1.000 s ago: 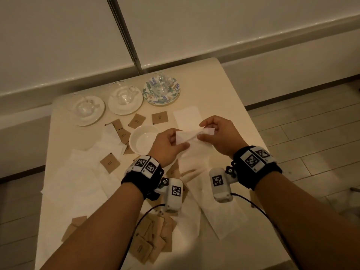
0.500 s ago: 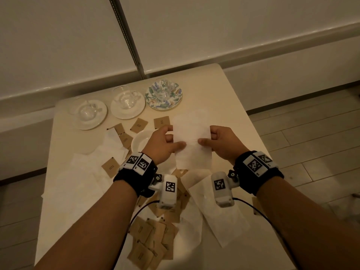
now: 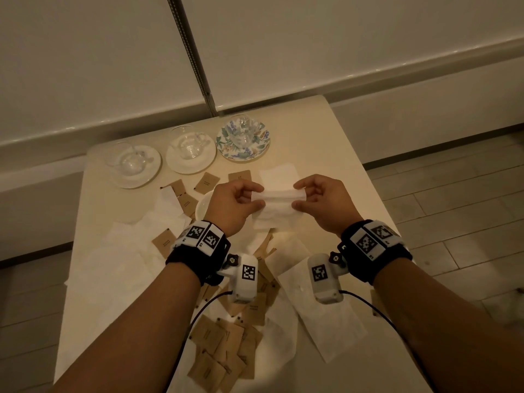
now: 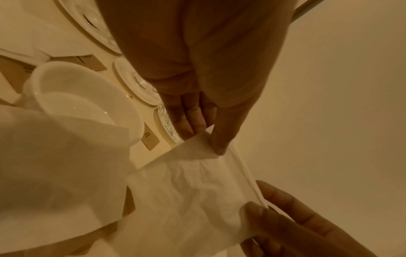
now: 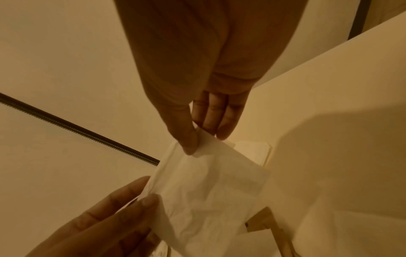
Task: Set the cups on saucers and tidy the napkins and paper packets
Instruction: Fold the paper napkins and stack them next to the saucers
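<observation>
Both hands hold one white napkin up above the table, in front of the floral saucer. The left hand pinches the napkin's left edge between thumb and curled fingers; the right hand pinches the right edge the same way — the paper spans the gap between them, its upper part folded over.

A glass cup stands on the floral saucer. To that saucer's left, a second glass cup sits on a white saucer, and further left a third cup sits on another white saucer.

Nearer the person than the floral saucer lies a folded napkin flat on the table, and an empty white bowl shows beside the left hand. Brown paper packets are scattered between the saucers and the person — a loose heap lies nearest, among unfolded napkins.
</observation>
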Available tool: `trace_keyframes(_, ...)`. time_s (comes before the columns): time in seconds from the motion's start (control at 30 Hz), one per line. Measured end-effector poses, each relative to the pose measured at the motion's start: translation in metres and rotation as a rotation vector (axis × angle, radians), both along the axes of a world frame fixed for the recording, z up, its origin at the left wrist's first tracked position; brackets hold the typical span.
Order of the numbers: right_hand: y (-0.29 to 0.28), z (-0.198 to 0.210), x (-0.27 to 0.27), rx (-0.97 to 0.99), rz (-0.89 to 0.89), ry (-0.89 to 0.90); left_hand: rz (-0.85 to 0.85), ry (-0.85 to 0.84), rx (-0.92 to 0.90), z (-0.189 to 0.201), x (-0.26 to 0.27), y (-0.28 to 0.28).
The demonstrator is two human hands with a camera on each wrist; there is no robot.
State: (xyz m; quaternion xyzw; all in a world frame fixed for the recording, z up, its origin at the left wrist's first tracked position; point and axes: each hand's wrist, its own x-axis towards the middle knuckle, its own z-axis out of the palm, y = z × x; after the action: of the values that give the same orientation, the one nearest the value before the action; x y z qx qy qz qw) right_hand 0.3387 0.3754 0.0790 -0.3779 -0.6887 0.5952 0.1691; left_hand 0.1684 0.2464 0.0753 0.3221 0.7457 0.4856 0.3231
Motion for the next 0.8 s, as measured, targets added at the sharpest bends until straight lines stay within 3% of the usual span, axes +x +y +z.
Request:
trace_keyframes(0.23,0.004,-0.001,-0.001,0.121,0.006,-0.049,0.056,0.082,-0.028,0.001,-0.002,-0.001)
trace_keyframes(0.5,0.008,0.001,0.002,0.261,0.049,-0.139,-0.047,0.323,-0.091,0.009,-0.004,-0.004)
trace_keyframes(0.63,0.006,0.005,0.000,0.396,0.183,-0.304,-0.143,0.349,-0.083,0.017,0.000,-0.002)
trace_keyframes(0.8,-0.003,0.011,-0.012,0.444,0.309,-0.253,-0.234,0.410,-0.083,0.025,0.004,0.003)
